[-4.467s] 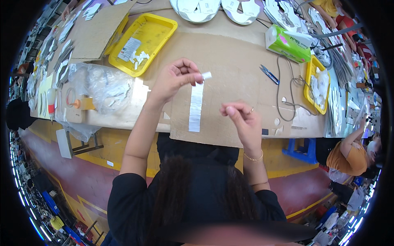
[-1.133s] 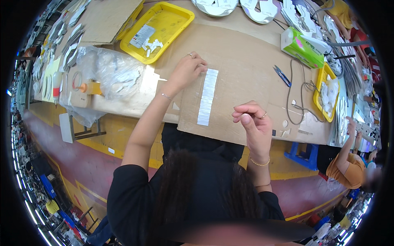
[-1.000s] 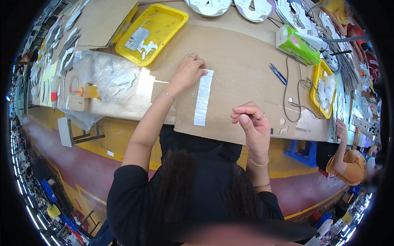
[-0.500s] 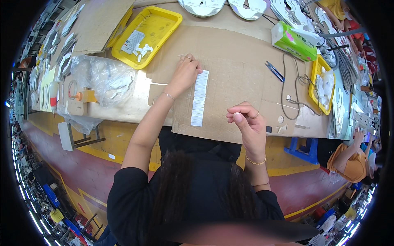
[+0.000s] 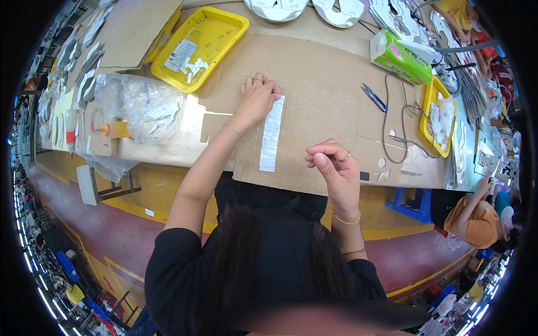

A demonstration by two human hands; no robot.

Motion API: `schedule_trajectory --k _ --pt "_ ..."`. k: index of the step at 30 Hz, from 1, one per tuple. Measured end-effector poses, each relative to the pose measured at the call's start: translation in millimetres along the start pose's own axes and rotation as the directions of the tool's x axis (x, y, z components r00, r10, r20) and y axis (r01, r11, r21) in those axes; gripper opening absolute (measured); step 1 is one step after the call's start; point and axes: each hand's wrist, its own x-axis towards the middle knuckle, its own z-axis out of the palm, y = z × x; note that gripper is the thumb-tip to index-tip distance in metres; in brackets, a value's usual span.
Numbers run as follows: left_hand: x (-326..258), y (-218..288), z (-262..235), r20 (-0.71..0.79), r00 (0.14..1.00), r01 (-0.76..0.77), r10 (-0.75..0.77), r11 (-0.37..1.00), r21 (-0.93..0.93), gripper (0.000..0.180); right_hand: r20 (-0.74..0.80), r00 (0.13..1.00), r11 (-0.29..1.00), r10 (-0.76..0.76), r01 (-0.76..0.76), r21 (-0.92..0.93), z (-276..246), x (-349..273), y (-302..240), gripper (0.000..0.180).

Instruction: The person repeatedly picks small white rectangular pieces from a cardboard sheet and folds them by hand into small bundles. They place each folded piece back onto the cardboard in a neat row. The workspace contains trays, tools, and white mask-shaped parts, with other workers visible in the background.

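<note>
A row of small white strips lies end to end across a brown cardboard sheet in front of me. At the far end of the row is my left hand, fingers bent and closed, with thumb and forefinger against the topmost strip. Whatever sits between those fingertips is hidden. My right hand hovers to the right of the row, over the near part of the cardboard, thumb and fingers pinched together. Anything in that pinch is too small to make out.
A yellow tray with white pieces stands far left, beside a clear plastic bag and an orange bottle. On the right lie blue thread snips, a grey cord, a green tissue pack and a smaller yellow tray.
My left hand has shifted slightly at the end of the row, its fingers a little more spread. The right hand remains pinched in nearly the same place.
</note>
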Motion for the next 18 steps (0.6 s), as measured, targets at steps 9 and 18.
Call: schedule_trajectory --k 9,18 --pt "8 -21 -5 0.013 0.998 0.055 -0.054 0.965 -0.257 0.014 -0.002 1.000 1.000 0.014 -0.014 -0.003 -2 -1 2 0.014" --pt "-18 21 -75 0.205 0.973 0.230 -0.103 0.412 -0.882 0.015 -0.058 0.998 0.998 0.009 -0.005 0.069 -1 4 -3 0.014"
